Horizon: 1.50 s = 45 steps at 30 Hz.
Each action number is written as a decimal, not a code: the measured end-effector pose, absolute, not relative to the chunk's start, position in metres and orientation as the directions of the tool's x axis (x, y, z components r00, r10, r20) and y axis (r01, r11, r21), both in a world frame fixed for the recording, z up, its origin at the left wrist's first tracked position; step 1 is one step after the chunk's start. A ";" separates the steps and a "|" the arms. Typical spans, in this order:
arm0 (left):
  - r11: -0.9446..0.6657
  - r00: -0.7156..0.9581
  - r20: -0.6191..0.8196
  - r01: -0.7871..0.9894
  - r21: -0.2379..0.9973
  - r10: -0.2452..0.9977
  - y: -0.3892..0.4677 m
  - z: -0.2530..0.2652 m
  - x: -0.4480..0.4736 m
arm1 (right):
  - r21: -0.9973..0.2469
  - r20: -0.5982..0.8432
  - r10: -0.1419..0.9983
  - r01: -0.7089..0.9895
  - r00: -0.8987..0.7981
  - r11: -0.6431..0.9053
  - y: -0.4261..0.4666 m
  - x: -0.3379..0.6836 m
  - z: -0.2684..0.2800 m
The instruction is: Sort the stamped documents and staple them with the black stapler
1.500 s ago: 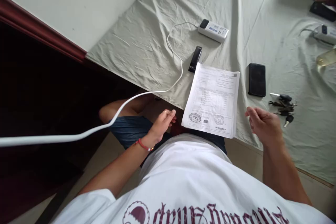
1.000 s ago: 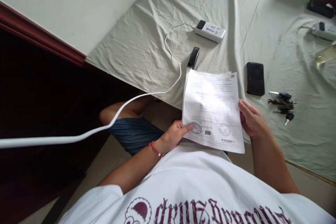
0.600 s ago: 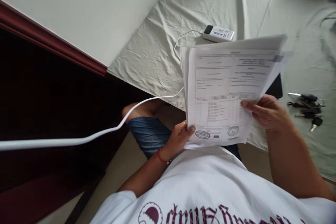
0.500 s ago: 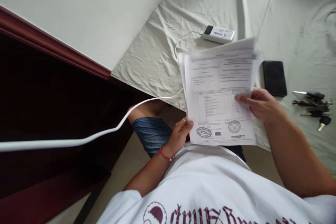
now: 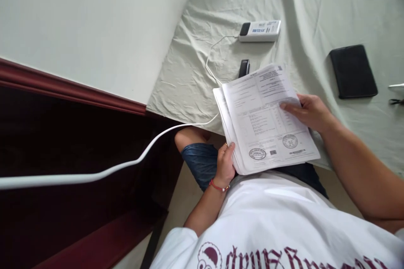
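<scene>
A stack of printed papers (image 5: 268, 134) is held between both hands above my lap, tilted and fanned a little along its left side. The top sheet shows a table, two round stamps and a barcode. My left hand (image 5: 225, 163), with a ring and a red bracelet, pinches the lower left edge. On the right edge is my right hand (image 5: 311, 111), its thumb lying over the top sheet and its other fingers hidden underneath. Past the top of the papers a small black object (image 5: 244, 68) lies on the cloth, its lower end covered.
A white power bank (image 5: 260, 31) with a thin cable (image 5: 212, 52) rests on the pale green cloth (image 5: 299, 4). A black wallet-like case (image 5: 353, 71) lies to the right, with part of some keys (image 5: 396, 101) at the frame edge. A white cable (image 5: 142, 153) crosses the left side.
The papers now lean at a different angle, their top lower in view, uncovering the small black object. My view has shifted, so the case sits farther right and most keys are out of frame.
</scene>
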<state>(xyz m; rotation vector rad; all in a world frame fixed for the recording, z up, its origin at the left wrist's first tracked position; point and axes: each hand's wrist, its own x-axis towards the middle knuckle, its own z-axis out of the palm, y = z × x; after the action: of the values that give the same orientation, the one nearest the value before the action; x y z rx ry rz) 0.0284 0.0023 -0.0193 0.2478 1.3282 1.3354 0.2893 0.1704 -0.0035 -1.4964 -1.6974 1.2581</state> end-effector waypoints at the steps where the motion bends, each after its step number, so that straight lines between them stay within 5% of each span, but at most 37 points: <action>1: 0.324 -0.302 -0.531 -0.529 0.784 0.792 0.003 -0.019 0.027 | -0.878 -0.174 0.964 0.475 -0.199 -0.060 0.171 0.289 -0.001; 7: 0.342 -0.318 -0.521 -0.476 0.810 0.792 -0.002 -0.024 0.028 | -0.861 -0.162 0.986 0.494 -0.045 -0.119 0.173 0.294 0.011; 19: 0.332 -0.311 -0.590 -0.594 0.733 0.745 -0.001 -0.024 0.025 | -0.893 -0.154 0.988 0.427 0.000 -0.139 0.182 0.306 -0.002; 29: 0.295 -0.373 -0.566 -0.576 0.762 0.735 -0.002 -0.020 0.025 | -0.971 -0.237 0.954 -0.027 0.183 -0.236 0.181 0.305 0.011; 45: 0.339 -0.334 -0.605 -0.592 0.731 0.723 -0.006 -0.021 0.024 | -0.948 -0.316 0.925 -0.097 0.213 -0.302 0.179 0.298 0.025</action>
<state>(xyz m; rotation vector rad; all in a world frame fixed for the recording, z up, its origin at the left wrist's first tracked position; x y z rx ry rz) 0.0241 -0.0063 -0.0208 0.1311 1.3650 1.3408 0.2978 0.1789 0.0246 -1.4856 -0.8258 1.2857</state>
